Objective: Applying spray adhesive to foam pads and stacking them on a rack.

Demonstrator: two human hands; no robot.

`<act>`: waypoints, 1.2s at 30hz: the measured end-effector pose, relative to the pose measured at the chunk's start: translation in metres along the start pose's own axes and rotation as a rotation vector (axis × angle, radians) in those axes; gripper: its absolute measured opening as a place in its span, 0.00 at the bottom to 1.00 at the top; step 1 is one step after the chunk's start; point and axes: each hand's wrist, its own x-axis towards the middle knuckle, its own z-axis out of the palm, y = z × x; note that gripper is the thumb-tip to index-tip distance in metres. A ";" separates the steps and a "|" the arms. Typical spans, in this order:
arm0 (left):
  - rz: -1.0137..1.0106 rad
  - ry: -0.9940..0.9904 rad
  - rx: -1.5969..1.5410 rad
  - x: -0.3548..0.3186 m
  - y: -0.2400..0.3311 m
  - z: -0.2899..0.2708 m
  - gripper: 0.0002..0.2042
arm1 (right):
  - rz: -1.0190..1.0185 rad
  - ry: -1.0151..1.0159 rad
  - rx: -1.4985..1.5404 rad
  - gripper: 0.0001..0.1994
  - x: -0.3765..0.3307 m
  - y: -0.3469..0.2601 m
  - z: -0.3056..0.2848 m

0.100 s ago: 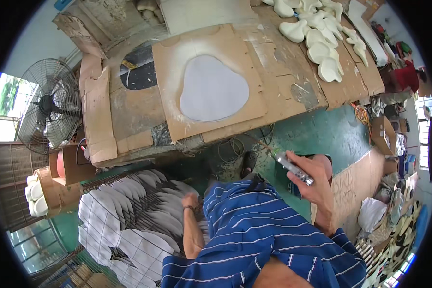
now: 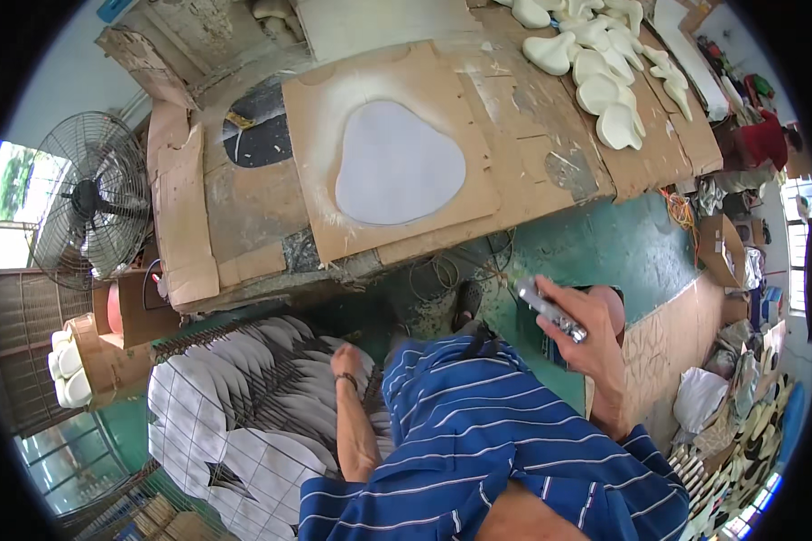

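Observation:
My right hand [image 2: 581, 311] is wrapped round a silver cylindrical tool [image 2: 550, 309], which looks like a spray gun. Its far end is greenish and points away to the left; detail there is blurred. Low on the left, my left hand [image 2: 345, 360] has its fingers curled at a wire rack full of thin grey-white pads [image 2: 284, 383]. Whatever those fingers grip, if anything, is hidden. On the bench a rounded, three-lobed grey-white pad [image 2: 401, 164] lies flat on a square cardboard sheet [image 2: 311, 135] with pale overspray round it.
Cream moulded foam pieces [image 2: 595, 95] are piled at the bench's far right. A wire-caged fan [image 2: 88, 194] stands at the left. Cables [image 2: 438, 273] hang below the bench's front edge. Beyond the right side, a person in red [image 2: 760, 144] is near shelves and boxes.
My left hand has shifted slightly up and to the left over the rack. The right hand has moved a little to the left with the silver tool.

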 end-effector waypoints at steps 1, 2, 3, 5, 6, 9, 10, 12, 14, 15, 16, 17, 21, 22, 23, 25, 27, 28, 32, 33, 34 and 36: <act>0.023 0.040 0.002 -0.002 0.012 0.005 0.11 | 0.008 -0.002 0.009 0.29 0.005 0.001 0.001; 0.016 0.045 0.008 -0.005 0.020 0.010 0.11 | -0.028 0.071 0.004 0.29 0.013 -0.004 0.000; 0.029 0.029 0.052 -0.004 0.026 0.015 0.12 | -0.067 0.149 -0.004 0.29 0.020 -0.009 -0.002; 0.038 0.010 0.102 -0.011 0.028 0.023 0.14 | -0.031 0.180 0.017 0.29 0.024 -0.011 -0.006; 0.006 -0.009 0.112 -0.014 0.023 0.026 0.14 | -0.017 0.172 0.013 0.29 0.025 -0.012 -0.008; -0.070 0.042 0.120 -0.007 -0.021 0.015 0.15 | -0.024 0.110 0.024 0.29 0.023 -0.010 -0.013; 0.272 -0.157 0.350 -0.006 -0.045 -0.006 0.15 | -0.049 0.048 0.027 0.29 0.023 -0.008 -0.013; 0.601 -0.407 0.599 -0.001 -0.065 -0.021 0.14 | -0.024 0.000 0.018 0.30 0.014 0.009 -0.017; 0.566 -0.410 0.783 -0.009 -0.083 -0.015 0.14 | -0.048 -0.010 0.012 0.30 0.008 0.025 -0.018; 0.551 -0.411 0.878 -0.014 -0.089 -0.015 0.14 | -0.034 0.001 0.009 0.30 0.008 0.025 -0.022; 0.536 -0.412 0.972 -0.021 -0.095 -0.018 0.14 | -0.008 0.016 0.009 0.30 0.011 0.020 -0.029; 0.518 -0.375 1.051 -0.026 -0.099 -0.027 0.14 | -0.010 0.005 0.021 0.30 0.016 0.013 -0.030; 0.450 -0.331 1.395 -0.022 -0.091 -0.017 0.13 | 0.052 0.183 0.032 0.28 0.016 0.022 -0.039; 0.440 -0.342 1.495 -0.014 -0.083 -0.004 0.13 | 0.105 0.216 0.022 0.27 0.011 0.027 -0.046; 0.409 -0.304 1.564 -0.009 -0.075 0.000 0.13 | 0.091 0.196 0.026 0.27 0.011 0.026 -0.048; 0.380 -0.281 1.641 -0.010 -0.071 0.005 0.13 | 0.108 0.101 -0.042 0.28 0.004 0.030 -0.054; 0.036 -0.206 0.761 -0.005 -0.054 -0.002 0.15 | 0.045 0.021 -0.043 0.29 0.006 0.024 -0.051; -0.116 -0.182 0.339 0.004 -0.037 0.007 0.16 | 0.051 -0.049 -0.006 0.29 0.007 0.019 -0.054; -0.142 -0.004 0.246 -0.025 0.012 0.061 0.18 | 0.023 -0.128 0.120 0.31 0.021 0.009 -0.028; -0.140 0.009 0.240 -0.030 0.016 0.064 0.18 | -0.002 -0.127 0.147 0.31 0.028 0.007 -0.024; -0.135 0.009 0.252 -0.035 0.020 0.066 0.19 | -0.030 -0.109 0.151 0.31 0.033 0.007 -0.020; -0.137 0.002 0.266 -0.040 0.023 0.063 0.20 | -0.066 -0.093 0.146 0.32 0.044 0.006 -0.015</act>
